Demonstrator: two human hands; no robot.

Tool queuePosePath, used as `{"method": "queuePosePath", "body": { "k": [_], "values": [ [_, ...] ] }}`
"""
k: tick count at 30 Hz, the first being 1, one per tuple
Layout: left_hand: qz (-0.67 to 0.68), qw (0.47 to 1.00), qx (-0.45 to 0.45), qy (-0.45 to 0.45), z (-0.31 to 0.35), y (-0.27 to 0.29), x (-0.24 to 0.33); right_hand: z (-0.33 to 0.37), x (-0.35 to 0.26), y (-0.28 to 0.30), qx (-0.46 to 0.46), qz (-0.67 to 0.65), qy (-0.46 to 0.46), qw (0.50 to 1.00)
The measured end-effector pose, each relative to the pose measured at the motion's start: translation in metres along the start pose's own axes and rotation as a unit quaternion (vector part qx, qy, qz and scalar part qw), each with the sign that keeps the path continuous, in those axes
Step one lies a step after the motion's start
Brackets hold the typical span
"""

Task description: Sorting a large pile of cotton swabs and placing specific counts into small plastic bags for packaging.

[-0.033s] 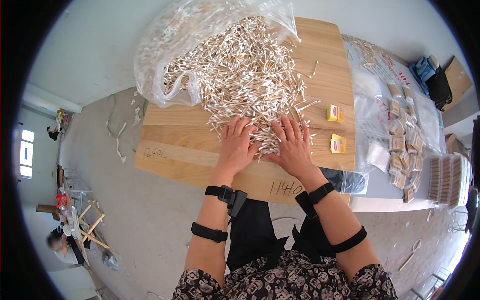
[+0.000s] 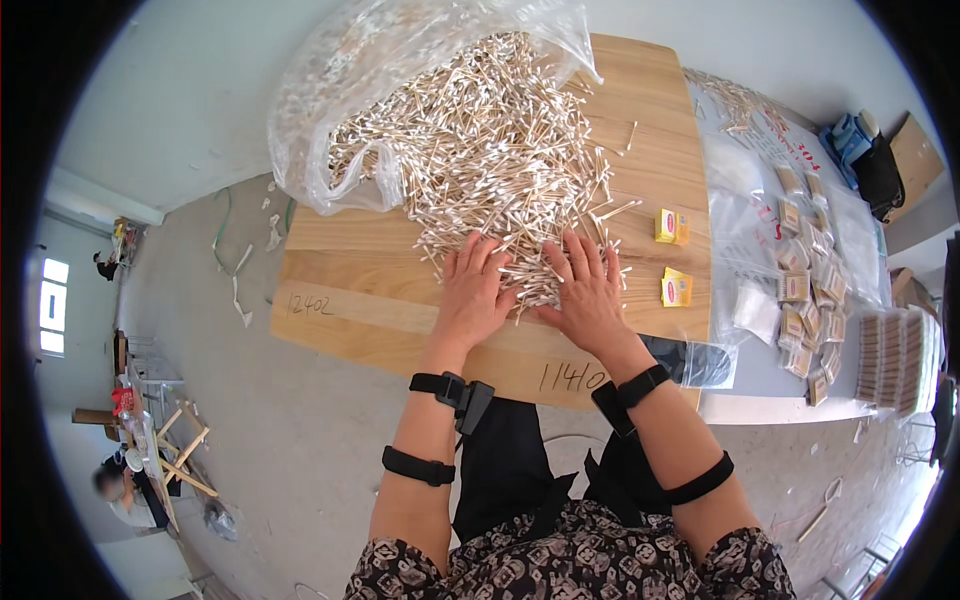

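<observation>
A big loose heap of cotton swabs [image 2: 500,150] with wooden sticks and white tips spills from a clear plastic bag [image 2: 305,130] onto the wooden table [image 2: 650,130]. At the heap's near edge, my left hand [image 2: 473,295] rests with fingers spread, fingertips touching the swabs. My right hand [image 2: 588,298] lies opposite it, fingers apart, also on the swabs. Between the two hands a small bunch of swabs points in mixed directions. Neither hand grips anything that I can see.
Two small stacks of yellow cards [image 2: 671,227] lie right of the heap. A side table [image 2: 735,408] on the right holds many small packed boxes [image 2: 793,287] and a wrapped stack of packs [image 2: 895,362]. Far left, a person [image 2: 125,495] sits by another table.
</observation>
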State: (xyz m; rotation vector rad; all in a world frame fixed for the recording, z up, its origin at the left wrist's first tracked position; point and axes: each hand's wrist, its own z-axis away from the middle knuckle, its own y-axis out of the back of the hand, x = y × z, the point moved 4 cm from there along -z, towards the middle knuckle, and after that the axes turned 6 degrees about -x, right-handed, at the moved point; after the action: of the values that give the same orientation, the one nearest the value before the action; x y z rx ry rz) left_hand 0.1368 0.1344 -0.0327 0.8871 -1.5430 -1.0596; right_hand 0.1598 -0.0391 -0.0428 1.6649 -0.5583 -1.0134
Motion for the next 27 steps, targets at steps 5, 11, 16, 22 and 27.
{"method": "queuePosePath", "body": {
  "k": [5, 11, 16, 22, 27],
  "values": [
    [-0.015, 0.999, -0.005, -0.034, 0.007, 0.006, 0.013, -0.003, 0.004, -0.002, -0.002, 0.002, -0.011, 1.0],
    [-0.081, 0.995, 0.02, -0.046, -0.009, 0.001, 0.011, -0.004, 0.004, -0.003, -0.003, 0.016, -0.009, 1.0],
    [-0.09, 0.993, 0.063, -0.046, -0.02, -0.001, -0.007, -0.006, 0.008, -0.002, 0.014, 0.009, -0.022, 1.0],
    [-0.07, 0.993, 0.087, 0.026, -0.032, 0.005, -0.035, -0.001, 0.019, 0.004, 0.032, -0.008, -0.005, 0.999],
    [-0.023, 0.995, 0.078, 0.053, -0.054, 0.004, -0.039, 0.002, 0.016, 0.003, 0.045, -0.036, 0.052, 0.997]
  ]
}}
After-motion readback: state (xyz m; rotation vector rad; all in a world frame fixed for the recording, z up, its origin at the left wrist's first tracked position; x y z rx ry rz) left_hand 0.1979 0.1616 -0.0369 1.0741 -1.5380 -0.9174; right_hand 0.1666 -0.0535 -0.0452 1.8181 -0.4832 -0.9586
